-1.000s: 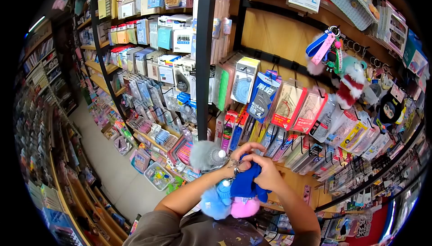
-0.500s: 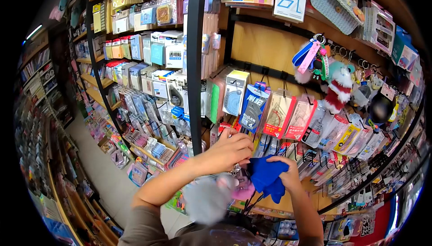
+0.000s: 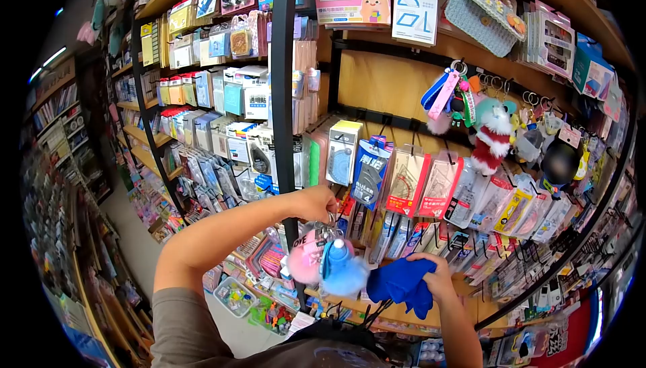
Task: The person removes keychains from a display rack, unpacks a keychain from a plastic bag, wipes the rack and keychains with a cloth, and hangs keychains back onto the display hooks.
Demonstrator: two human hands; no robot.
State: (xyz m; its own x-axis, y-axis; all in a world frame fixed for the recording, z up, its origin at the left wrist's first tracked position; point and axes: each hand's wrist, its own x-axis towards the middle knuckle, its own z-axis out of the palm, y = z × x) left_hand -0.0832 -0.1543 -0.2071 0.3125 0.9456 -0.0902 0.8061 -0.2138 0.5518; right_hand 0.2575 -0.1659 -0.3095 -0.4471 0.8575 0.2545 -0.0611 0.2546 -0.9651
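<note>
Near the black shelf post, my left hand (image 3: pixel 316 203) is closed around the metal rings of a bunch of pompom keychains (image 3: pixel 330 260). The bunch dangles below the fist, with a pink fluffy ball on its left and a light blue one on its right. My right hand (image 3: pixel 436 275) grips a crumpled dark blue cloth (image 3: pixel 402 285) by its upper right part. The cloth hangs just right of the light blue pompom, in front of the lower shelf.
More keychains (image 3: pixel 492 129) hang from hooks at the upper right. Packaged rulers (image 3: pixel 370 173) hang ahead of me. A black upright post (image 3: pixel 284 99) stands near my left hand. A clear plastic bin (image 3: pixel 234 296) is low on the left, beside the aisle floor (image 3: pixel 145 196).
The hands have moved apart. My left hand has risen and moved left with the keychains hanging from it, while my right hand keeps the blue cloth. The view has shifted.
</note>
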